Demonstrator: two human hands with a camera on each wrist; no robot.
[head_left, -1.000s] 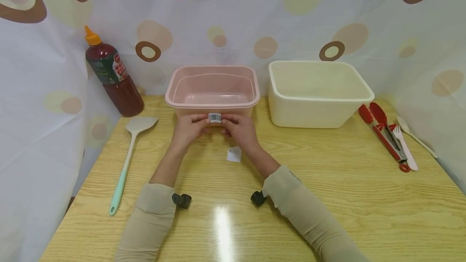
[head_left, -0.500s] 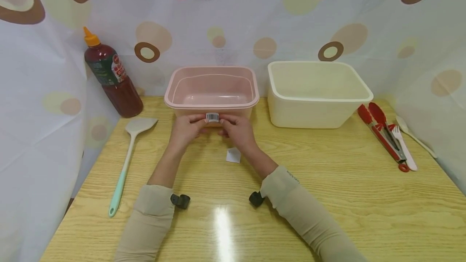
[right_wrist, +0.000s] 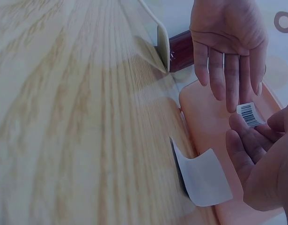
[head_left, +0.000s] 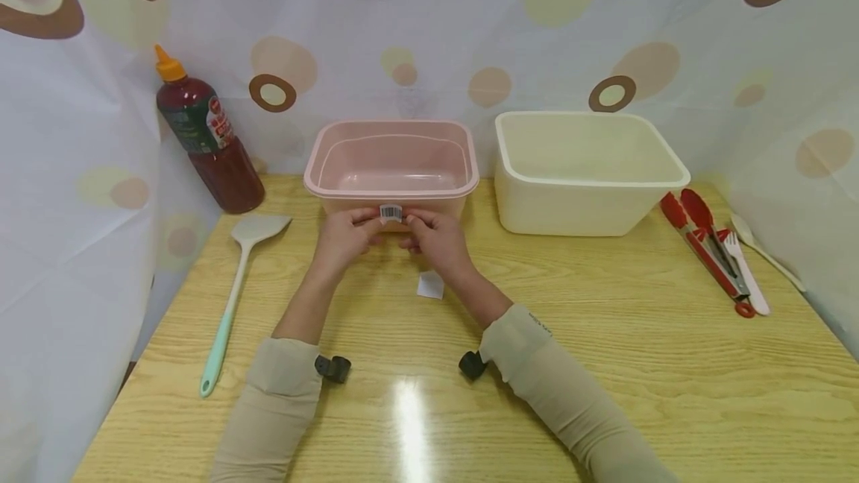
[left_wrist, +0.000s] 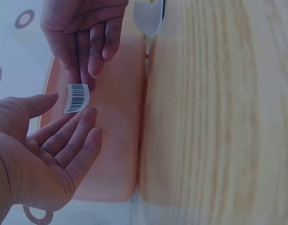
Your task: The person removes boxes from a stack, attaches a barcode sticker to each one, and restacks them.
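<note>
A small white barcode sticker (head_left: 391, 212) faces up between my two hands, just in front of the pink bin (head_left: 392, 193), below its front rim. My left hand (head_left: 341, 241) holds its left edge at the fingertips. From the other side, my right hand (head_left: 441, 241) holds the right edge. In the left wrist view one corner of the sticker (left_wrist: 77, 98) curves outward. Whether its back touches the bin wall cannot be told. A curled white piece of paper (right_wrist: 205, 180) lies on the table by the right hand.
A cream bin (head_left: 564, 209) stands right of the pink one. Red-tipped tongs (head_left: 716, 263), a fork (head_left: 750, 278) and a spoon (head_left: 768, 253) lie at the right edge. On the left are a turner (head_left: 231, 297) and a red sauce bottle (head_left: 211, 147). A patterned curtain (head_left: 436, 28) hangs behind.
The sticker and both hands have shifted slightly left, and the sticker has come up a little closer to the pink bin's rim. Everything else stays in place.
</note>
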